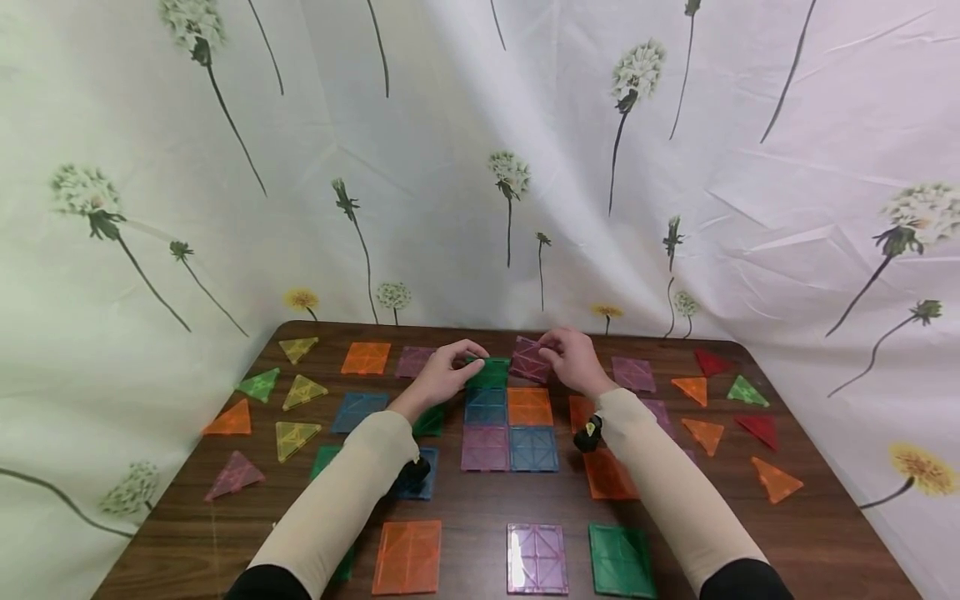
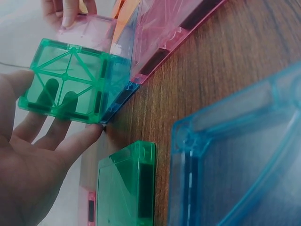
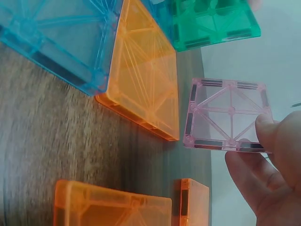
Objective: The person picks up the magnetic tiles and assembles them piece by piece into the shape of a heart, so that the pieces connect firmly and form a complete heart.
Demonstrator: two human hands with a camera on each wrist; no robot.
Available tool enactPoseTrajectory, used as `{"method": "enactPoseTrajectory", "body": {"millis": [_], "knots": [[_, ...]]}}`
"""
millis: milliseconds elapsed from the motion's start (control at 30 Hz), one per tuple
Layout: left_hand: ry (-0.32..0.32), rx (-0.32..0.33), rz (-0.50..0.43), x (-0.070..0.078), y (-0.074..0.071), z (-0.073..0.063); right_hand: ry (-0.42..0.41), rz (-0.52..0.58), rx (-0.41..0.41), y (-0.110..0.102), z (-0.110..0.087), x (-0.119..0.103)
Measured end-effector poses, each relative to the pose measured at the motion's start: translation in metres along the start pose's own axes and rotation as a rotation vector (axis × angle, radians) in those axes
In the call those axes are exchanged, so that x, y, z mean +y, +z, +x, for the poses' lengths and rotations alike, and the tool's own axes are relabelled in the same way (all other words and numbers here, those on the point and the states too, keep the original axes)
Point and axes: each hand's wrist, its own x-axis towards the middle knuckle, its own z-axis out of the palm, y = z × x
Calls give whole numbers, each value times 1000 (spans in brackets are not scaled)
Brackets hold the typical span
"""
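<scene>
My left hand [image 1: 441,379] holds a translucent green square magnetic tile [image 2: 66,81], thumb at one edge and fingers behind it. The tile tilts up from the table, one edge against a blue square tile [image 1: 485,407]. My right hand [image 1: 576,360] pinches a pinkish-purple square tile [image 3: 229,114] by its outer edge, raised and tilted beside the green one. Nearer me, the blue tile lies flat in a two-by-two block with an orange tile [image 1: 529,407], a purple tile [image 1: 485,448] and another blue tile [image 1: 534,449].
Loose square tiles flank the block, including a blue one [image 1: 360,412] on the left and an orange one [image 1: 611,474] on the right. Triangular tiles, such as a yellow one [image 1: 297,440] and a red one [image 1: 759,430], lie toward both sides. A flower-print cloth [image 1: 465,233] hangs behind the table.
</scene>
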Motion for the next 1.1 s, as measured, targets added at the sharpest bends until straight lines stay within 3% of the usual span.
{"method": "enactPoseTrajectory", "body": {"millis": [300, 600, 1100], "knots": [[6, 1, 15, 2, -1, 0, -17, 19, 22, -13, -10, -6], [10, 3, 28, 2, 0, 0, 8, 65, -43, -18, -23, -10], [3, 3, 12, 2, 1, 2, -136, 46, -40, -7, -26, -12]]}}
